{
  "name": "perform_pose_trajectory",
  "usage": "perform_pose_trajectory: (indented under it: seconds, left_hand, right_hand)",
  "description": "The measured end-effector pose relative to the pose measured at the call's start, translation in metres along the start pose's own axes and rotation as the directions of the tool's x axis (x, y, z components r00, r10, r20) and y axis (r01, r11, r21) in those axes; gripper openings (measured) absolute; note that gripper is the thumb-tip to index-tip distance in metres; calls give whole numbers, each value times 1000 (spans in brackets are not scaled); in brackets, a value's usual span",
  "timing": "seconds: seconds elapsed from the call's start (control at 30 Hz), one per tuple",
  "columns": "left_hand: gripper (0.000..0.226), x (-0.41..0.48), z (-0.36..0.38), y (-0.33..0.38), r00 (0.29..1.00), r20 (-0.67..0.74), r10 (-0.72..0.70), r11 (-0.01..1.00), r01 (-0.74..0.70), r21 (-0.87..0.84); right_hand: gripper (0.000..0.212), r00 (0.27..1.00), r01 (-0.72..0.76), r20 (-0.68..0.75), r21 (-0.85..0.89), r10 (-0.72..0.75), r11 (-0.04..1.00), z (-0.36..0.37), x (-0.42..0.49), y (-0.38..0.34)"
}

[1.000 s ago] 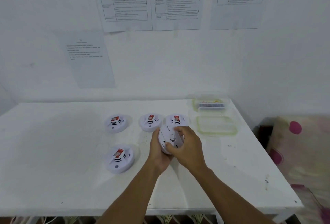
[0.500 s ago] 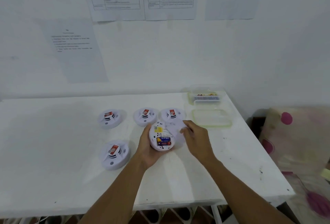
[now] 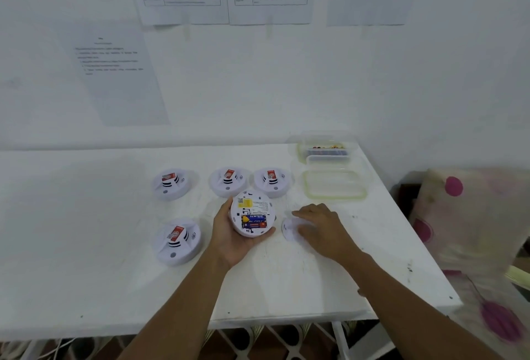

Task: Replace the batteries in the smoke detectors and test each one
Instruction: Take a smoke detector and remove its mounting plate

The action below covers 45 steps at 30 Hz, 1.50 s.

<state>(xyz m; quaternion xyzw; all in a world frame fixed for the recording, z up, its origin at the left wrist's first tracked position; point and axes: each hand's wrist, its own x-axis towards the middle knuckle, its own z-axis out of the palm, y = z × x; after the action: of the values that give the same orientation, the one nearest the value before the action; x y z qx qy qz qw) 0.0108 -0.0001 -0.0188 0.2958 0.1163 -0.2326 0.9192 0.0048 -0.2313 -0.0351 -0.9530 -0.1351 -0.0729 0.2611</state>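
Note:
My left hand [image 3: 229, 240] holds a white smoke detector [image 3: 252, 213] back side up, with two blue batteries [image 3: 253, 221] showing in its open compartment. My right hand [image 3: 322, 229] lies palm down on the detector's round white back cover [image 3: 288, 229], which rests on the table just right of the held detector. Several more detectors sit face up with red labels: three in a back row [image 3: 170, 184] [image 3: 228, 181] [image 3: 272, 181] and one at the front left [image 3: 177, 240].
The white table [image 3: 86, 245] stands against a white wall with paper sheets taped on it. A clear box with batteries [image 3: 325, 148] and its lid [image 3: 334, 184] sit at the back right. A spotted cushion [image 3: 470, 213] lies right of the table edge.
Both hands were twisting the detector together. Since then, the right hand took the back cover off and laid it on the table at the right; the left hand turned the detector battery side up.

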Motion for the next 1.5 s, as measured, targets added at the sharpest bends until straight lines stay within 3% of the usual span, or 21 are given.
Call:
perform_pose_trajectory:
  seconds: [0.07, 0.2, 0.4, 0.57, 0.83, 1.07, 1.23, 1.4, 1.5]
  left_hand:
    - [56, -1, 0, 0, 1000, 2, 7, 1000, -7, -19]
    - [57, -5, 3, -3, 1000, 3, 9, 999, -9, -39]
    - [54, -7, 14, -9, 999, 19, 43, 994, -41, -102]
    - [49, -14, 30, -15, 999, 20, 43, 994, -41, -100]
    - [49, -12, 33, -7, 996, 73, 45, 998, -42, -47]
    - [48, -7, 33, -3, 996, 70, 48, 998, -50, 27]
    - [48, -6, 27, 4, 994, 83, 66, 997, -69, 42]
    - [52, -2, 21, 16, 998, 62, 26, 1000, -25, -18]
    - [51, -1, 20, 20, 995, 97, 18, 999, -14, -48]
  right_hand:
    - [41, 996, -15, 83, 12, 14, 1000, -4, -2, -1]
    - [45, 995, -20, 100, 33, 17, 999, -7, -4, 1]
    - [30, 973, 59, -230, 215, -8, 975, -12, 0, -39]
    - [28, 977, 105, -210, 288, -44, 952, -10, 8, -88]
    - [28, 958, 27, -272, 396, 89, 918, 1, 14, -102]
    - [34, 940, -14, -312, 378, 141, 926, 4, 19, -109]
    - [33, 953, 83, -302, 362, 33, 929, 9, 19, -106]
    - [24, 947, 202, -295, 234, -128, 951, 11, 22, -107]
    - [14, 947, 197, -301, 265, -113, 944, 5, 28, -114]
